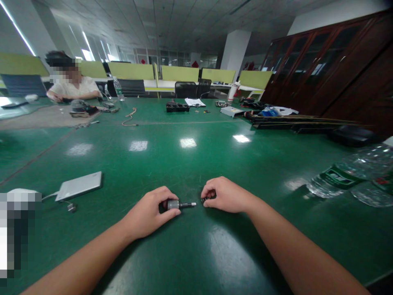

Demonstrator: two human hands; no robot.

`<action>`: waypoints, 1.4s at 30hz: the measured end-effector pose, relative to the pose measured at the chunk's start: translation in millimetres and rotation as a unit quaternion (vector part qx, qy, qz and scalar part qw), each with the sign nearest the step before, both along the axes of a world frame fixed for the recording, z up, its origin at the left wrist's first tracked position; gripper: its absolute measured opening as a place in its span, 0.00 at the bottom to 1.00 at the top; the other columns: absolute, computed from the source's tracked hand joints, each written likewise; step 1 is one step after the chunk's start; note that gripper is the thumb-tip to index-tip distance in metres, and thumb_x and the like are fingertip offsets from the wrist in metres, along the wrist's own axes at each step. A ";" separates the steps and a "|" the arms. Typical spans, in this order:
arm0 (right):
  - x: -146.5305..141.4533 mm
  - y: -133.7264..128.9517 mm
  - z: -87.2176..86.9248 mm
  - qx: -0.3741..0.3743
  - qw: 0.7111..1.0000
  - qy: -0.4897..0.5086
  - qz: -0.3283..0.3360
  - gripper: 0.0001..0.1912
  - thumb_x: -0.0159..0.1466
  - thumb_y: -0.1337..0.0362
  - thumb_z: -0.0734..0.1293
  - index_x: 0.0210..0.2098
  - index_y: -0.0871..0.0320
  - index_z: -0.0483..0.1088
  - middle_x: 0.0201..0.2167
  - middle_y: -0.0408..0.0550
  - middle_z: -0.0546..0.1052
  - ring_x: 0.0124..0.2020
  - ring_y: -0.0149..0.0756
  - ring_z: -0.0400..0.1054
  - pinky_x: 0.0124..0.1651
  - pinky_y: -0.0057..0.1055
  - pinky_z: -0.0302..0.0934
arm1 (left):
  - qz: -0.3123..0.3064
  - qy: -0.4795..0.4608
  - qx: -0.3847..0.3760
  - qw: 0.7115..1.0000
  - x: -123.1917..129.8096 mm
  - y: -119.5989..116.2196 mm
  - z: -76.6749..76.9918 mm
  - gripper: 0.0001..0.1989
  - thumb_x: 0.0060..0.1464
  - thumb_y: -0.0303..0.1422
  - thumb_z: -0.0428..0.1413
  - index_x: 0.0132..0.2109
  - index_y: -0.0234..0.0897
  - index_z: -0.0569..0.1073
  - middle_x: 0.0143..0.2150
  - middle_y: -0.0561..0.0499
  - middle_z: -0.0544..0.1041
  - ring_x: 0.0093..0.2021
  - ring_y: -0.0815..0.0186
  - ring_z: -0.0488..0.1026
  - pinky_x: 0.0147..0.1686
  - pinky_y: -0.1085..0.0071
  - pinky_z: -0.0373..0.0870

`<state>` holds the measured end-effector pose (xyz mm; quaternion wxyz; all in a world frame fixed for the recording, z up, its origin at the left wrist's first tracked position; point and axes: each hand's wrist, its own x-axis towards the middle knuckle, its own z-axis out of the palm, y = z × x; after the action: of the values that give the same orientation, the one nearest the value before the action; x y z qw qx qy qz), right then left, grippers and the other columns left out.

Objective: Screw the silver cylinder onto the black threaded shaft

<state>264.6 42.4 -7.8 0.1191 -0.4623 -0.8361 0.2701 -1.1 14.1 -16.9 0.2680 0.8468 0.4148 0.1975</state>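
Note:
My left hand (153, 211) is closed around a grey metal cylinder with a thin dark shaft (173, 204), thumb on the near side and fingers on the far side. The shaft points right and ends in a bright metal tip. Just beyond that tip, my right hand (225, 194) pinches a small dark ridged part (204, 200) between thumb and fingers. Most of this part is hidden by the fingers, so its kind cannot be made out. A short gap separates the shaft tip from it. Both hands are low over the green table (184, 164).
Left lies a flat silver box (80, 186) with a white cable and a small metal piece (71, 207). Clear plastic bottles (337, 178) lie at right. Farther back are a black tray (177, 107), a cord (130, 119), long dark strips (285, 121) and a seated person (75, 88).

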 end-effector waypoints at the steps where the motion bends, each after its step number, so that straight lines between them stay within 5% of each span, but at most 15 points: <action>1: 0.2 0.1 0.5 -0.001 1.000 0.002 0.004 0.07 0.54 0.69 0.73 0.34 0.58 0.80 0.31 0.45 0.78 0.31 0.32 0.70 0.34 0.28 0.60 | -0.001 -0.001 0.000 1.000 -0.2 -0.2 0.0 0.10 0.60 0.37 0.59 0.45 0.39 0.76 0.39 0.50 0.75 0.37 0.64 0.72 0.38 0.69 0.68; 8: -9.1 -5.5 0.5 0.005 0.999 0.026 0.029 0.07 0.55 0.67 0.74 0.35 0.56 0.80 0.31 0.44 0.78 0.31 0.31 0.70 0.34 0.27 0.59 | 0.001 -0.004 0.004 1.000 0.1 0.8 0.2 0.09 0.59 0.37 0.59 0.45 0.39 0.76 0.38 0.50 0.75 0.36 0.64 0.72 0.37 0.70 0.68; 17: -50.2 -19.6 -20.0 0.085 0.991 0.099 0.015 0.08 0.55 0.67 0.75 0.37 0.56 0.79 0.31 0.44 0.78 0.34 0.33 0.70 0.40 0.29 0.60 | -0.022 -0.027 0.020 0.999 -0.9 2.0 -1.2 0.11 0.54 0.36 0.63 0.44 0.39 0.77 0.39 0.49 0.76 0.39 0.62 0.73 0.39 0.69 0.68; 42: -44.5 -17.9 -20.1 0.122 0.987 0.085 0.067 0.06 0.60 0.67 0.71 0.37 0.58 0.79 0.32 0.46 0.80 0.36 0.36 0.70 0.42 0.31 0.60 | 0.000 -0.010 0.010 1.000 2.7 0.3 0.1 0.08 0.55 0.33 0.61 0.43 0.39 0.76 0.35 0.52 0.74 0.34 0.65 0.71 0.35 0.71 0.66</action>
<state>220.0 24.5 -27.9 0.2272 -0.3622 -0.8788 0.2119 1.6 14.4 -16.8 0.2637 0.8474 0.4101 0.2102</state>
